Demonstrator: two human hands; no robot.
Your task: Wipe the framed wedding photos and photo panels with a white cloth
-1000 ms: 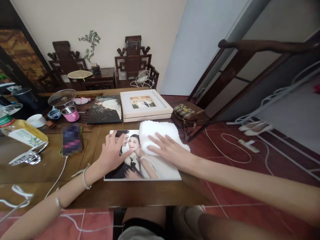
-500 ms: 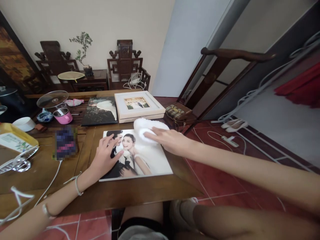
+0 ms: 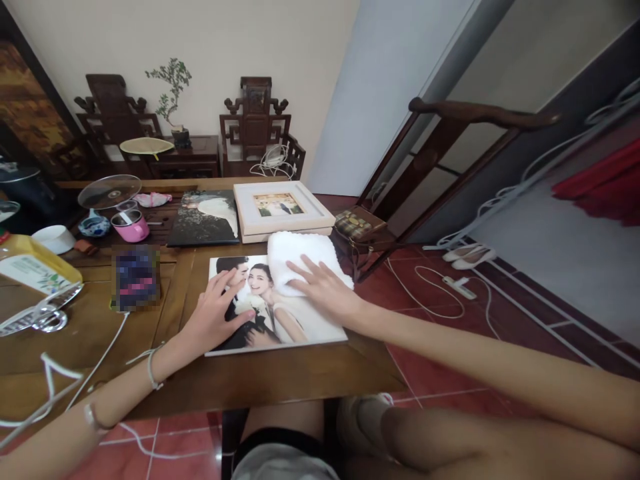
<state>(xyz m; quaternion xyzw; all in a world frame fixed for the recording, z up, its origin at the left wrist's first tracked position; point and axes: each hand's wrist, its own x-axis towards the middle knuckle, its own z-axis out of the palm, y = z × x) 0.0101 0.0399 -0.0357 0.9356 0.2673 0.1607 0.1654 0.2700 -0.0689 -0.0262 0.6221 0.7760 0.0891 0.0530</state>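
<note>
A large unframed photo print of a couple lies flat near the front edge of the wooden table. My left hand rests on its left half, fingers spread and flat. My right hand presses with stretched fingers on a white folded cloth, which lies over the print's upper right corner. Neither hand grips anything.
Behind the print lie a dark photo panel and a white framed photo. A pink cup, bowls, a small fan, a blurred phone with a cable, and a yellow bottle sit at left. A carved chair stands at right.
My right hand slid the white cloth back toward me and spread it flatter over the print's upper right corner. My left hand stayed on the print.
</note>
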